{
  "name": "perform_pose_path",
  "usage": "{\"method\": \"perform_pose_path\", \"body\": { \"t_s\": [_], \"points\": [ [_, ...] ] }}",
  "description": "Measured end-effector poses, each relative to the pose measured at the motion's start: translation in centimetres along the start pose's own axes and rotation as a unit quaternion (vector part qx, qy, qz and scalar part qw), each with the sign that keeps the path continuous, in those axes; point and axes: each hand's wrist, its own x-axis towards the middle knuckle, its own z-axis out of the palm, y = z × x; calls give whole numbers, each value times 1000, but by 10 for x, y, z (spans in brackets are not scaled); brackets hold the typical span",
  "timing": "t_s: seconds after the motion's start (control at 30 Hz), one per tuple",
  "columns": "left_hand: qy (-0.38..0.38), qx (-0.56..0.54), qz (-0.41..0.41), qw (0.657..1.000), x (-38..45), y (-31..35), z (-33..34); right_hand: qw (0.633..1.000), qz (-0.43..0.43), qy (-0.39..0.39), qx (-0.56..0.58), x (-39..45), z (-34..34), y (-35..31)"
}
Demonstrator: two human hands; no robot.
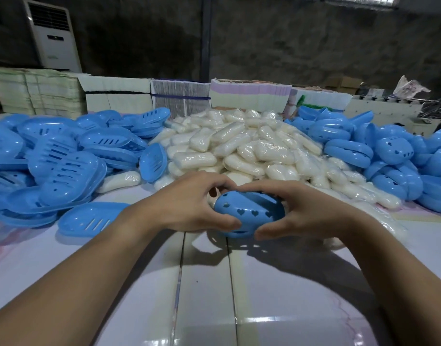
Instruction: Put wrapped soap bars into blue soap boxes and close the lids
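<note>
hands meet over one blue soap box [249,213] in the middle of the surface [207,283], held just above it or resting lightly on it; the shadow beneath makes it hard to say which. the left hand [187,208] curls round the box's left end, thumb under the front edge and fingers over the back. the right hand [296,208] does the same on the right end, thumb tip at the lower front. the lid with its heart-shaped cut-outs sits down over the base, so this box looks closed or in the last squeeze of closing. whether a soap bar is inside cannot be seen through the lid, though it probably is.

as for the job overall, it looks well short of the end. a big heap of wrapped soap bars [241,146] lies just behind the hands, still unboxed. to the left is a pile of slotted blue trays [57,158], one lying alone near the left forearm [89,218]. to the right a pile of domed blue boxes [391,156] with the same cut-outs appears closed, so these are likely the finished ones, but that is a guess from their shape. stacks of flat cardboard [114,96] stand along the far edge.
</note>
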Motion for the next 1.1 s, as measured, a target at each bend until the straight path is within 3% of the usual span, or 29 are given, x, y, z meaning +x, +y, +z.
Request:
{"method": "perform_pose_path", "body": {
  "t_s": [0.2,0.5,0.7,1.1],
  "points": [
    [-27,3,-17,999,1,3,1,998,25,-27,-59,-3,-3,-1],
    [-94,11,-26,995,-3,3,-3,1000,6,8,-18,0,10,-12],
    [-101,12,-25,994,-4,3,-4,1000,15,-5,-22,1,10,-13],
    [-104,17,2,994,-5,1,-6,990,3,-28,-136,1,17,-20]
  ]
}}
